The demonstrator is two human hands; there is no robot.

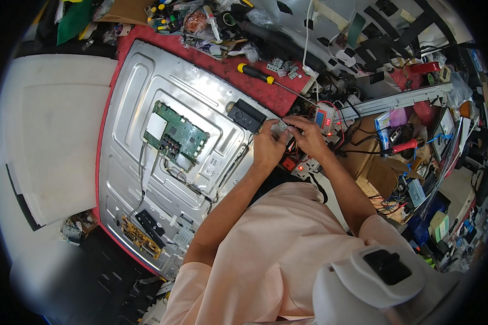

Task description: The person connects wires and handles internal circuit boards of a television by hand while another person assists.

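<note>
My left hand (270,143) and my right hand (308,136) meet at the right corner of a silver metal TV back panel (126,116). Between their fingertips both pinch a small light-grey piece (282,125); its exact kind is too small to make out. Just left of my left hand, a black speaker box (247,115) is on the panel. A green circuit board (178,131) sits at the panel's middle, with a flat white cable running down from it. Toward the lower left a yellowish power board (140,237) is fitted.
A red mat (225,73) extends under the panel. On it lie a yellow-black screwdriver (256,73) and several small grey parts (282,68). Right of my hands stand a meter with a red display (324,118), tangled wires and a cardboard box (375,176). White sheets (59,141) lean at left.
</note>
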